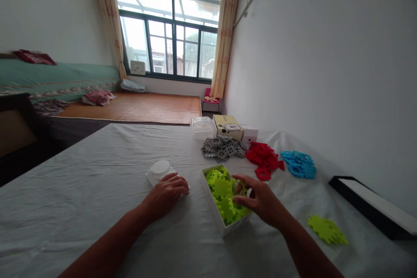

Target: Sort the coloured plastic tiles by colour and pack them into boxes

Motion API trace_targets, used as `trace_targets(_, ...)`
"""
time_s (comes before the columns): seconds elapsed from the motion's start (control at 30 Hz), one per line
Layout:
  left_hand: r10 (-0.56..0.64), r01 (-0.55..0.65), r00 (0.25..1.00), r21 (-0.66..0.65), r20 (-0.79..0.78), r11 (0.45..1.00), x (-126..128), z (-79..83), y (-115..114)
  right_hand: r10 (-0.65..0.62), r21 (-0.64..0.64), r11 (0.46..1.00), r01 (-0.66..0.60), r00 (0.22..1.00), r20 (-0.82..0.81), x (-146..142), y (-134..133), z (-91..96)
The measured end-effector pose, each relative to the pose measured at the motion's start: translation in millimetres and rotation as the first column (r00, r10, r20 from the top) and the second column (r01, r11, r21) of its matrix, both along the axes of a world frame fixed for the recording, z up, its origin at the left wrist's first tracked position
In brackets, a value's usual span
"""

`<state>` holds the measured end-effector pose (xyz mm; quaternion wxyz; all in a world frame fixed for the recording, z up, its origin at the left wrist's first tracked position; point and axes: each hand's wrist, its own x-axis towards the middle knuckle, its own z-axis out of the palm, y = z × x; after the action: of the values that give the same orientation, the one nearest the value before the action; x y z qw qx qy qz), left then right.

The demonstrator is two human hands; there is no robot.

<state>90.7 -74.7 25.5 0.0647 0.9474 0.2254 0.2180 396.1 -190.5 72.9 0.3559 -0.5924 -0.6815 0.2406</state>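
Observation:
A white box (210, 197) full of lime-green puzzle pieces (221, 189) stands on the white sheet in front of me. My right hand (260, 200) reaches into its right side, fingers curled around green pieces. My left hand (167, 195) rests palm down on the sheet left of the box, fingers bent, touching a white lid-like tray (159, 170). Beyond the box lie a grey pile (223, 147), a red pile (263, 158) and a blue pile (299, 164) of the same pieces.
A few green pieces (326, 229) lie loose at the right. A black-framed board (374, 206) lies along the right wall. A clear tub (202, 126), a yellow box (228, 127) and a small white box (250, 134) stand at the far edge. A bed lies beyond.

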Motion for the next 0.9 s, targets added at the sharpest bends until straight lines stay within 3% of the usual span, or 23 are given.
trace_targets(0.1,0.002,-0.002,1.0,0.001,0.0,1.0,-1.6,-0.5,0.0,0.042,0.075,0.996,-0.055,0.987,0.156,-12.4,-5.7,1.9)
trace_targets(0.23,-0.001,0.001,1.0,-0.009,0.002,1.0,-1.4,-0.9,0.6,0.1,0.029,0.994,-0.106,0.983,0.154,-6.9,-12.7,-5.5)
trace_targets(0.47,-0.027,0.027,1.0,0.006,-0.006,1.0,1.3,3.4,-0.8,-0.003,0.207,0.977,-0.055,0.962,0.272,-11.4,-12.8,-9.8)
trace_targets(0.57,-0.02,0.02,1.0,0.022,-0.01,1.0,0.0,2.8,0.4,-0.261,0.29,0.941,0.172,0.917,0.303,34.0,-27.1,-8.4)
trace_targets(0.67,-0.013,0.013,1.0,0.041,-0.002,0.999,0.2,1.4,2.4,-0.46,0.211,0.888,0.409,0.781,0.423,109.0,-54.3,-25.8)
trace_targets(0.73,-0.019,0.018,1.0,0.049,0.003,0.999,1.2,1.4,3.2,-0.462,0.09,0.87,0.484,0.739,0.49,155.3,-75.6,-46.2)
trace_targets(0.8,-0.025,0.025,1.0,0.05,0.006,0.998,1.9,2.4,3.0,-0.434,-0.023,0.863,0.505,0.763,0.479,187.2,-93.7,-65.6)
trace_targets(0.9,-0.021,0.02,1.0,0.042,0.006,0.999,1.6,4.4,1.9,-0.439,-0.051,0.866,0.497,0.806,0.396,202.2,-103.7,-77.7)
